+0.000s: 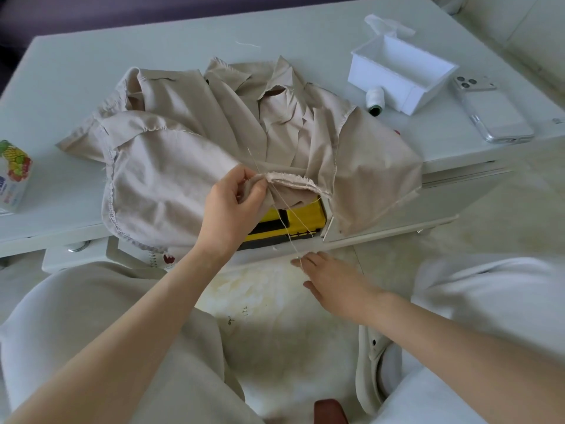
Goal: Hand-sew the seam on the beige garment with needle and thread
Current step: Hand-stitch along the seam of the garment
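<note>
Left hand (232, 206) pinches beige garment (171, 179) seam — right hand (330, 280) holds thread (287, 215) taut.

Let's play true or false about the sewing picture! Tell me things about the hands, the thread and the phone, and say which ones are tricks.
1. The left hand pinches the frayed edge of the beige cloth garment. True.
2. The right hand holds scissors. False: it pulls the thin beige thread taut.
3. The white spool of thread lies inside the white plastic box. False: it sits on the white table, beside the box.
4. The white phone in a clear case lies with its camera lenses facing up. True.
</note>
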{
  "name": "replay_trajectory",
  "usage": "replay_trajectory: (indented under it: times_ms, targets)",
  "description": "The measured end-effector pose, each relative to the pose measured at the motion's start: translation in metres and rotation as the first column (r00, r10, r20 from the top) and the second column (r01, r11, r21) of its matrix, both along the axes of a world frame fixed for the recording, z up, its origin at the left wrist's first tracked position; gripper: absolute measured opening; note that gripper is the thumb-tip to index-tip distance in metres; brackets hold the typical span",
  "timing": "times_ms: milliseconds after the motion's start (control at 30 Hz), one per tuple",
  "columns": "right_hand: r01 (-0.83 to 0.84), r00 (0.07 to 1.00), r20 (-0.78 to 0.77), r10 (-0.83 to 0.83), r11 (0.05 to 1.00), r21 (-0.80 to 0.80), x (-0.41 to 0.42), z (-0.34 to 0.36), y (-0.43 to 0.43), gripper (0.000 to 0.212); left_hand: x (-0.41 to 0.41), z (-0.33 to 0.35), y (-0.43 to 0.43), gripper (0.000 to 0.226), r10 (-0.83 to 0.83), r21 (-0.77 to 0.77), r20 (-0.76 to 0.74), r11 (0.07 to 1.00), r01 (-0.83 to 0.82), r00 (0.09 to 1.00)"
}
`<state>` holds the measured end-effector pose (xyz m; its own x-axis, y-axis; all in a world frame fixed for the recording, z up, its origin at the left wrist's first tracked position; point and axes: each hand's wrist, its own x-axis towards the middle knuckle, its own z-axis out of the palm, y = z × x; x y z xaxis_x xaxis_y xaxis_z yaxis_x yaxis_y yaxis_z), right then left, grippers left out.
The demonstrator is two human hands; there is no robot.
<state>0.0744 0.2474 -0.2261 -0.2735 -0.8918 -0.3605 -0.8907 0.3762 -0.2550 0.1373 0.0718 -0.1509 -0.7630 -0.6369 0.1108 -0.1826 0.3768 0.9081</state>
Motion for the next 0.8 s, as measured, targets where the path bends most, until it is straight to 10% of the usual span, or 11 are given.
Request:
replay_trajectory:
  times_ms: [267,800]
  targets:
    - [0.112,0.982,-0.013,-0.188,0.639,-0.761,-0.019,0.049,-0.005,0.026,0.003,-0.009,-0.001,0.026,-0.051,-0.112,0.013,0.992,0.052,0.999]
    - [0.453,0.891,0.342,-0.300,0.515,-0.728,-0.028,0.068,-0.044,0.012,0.011,-0.016,0.010,0.011,-0.224,-0.261,0.088,0.935,0.239,0.971]
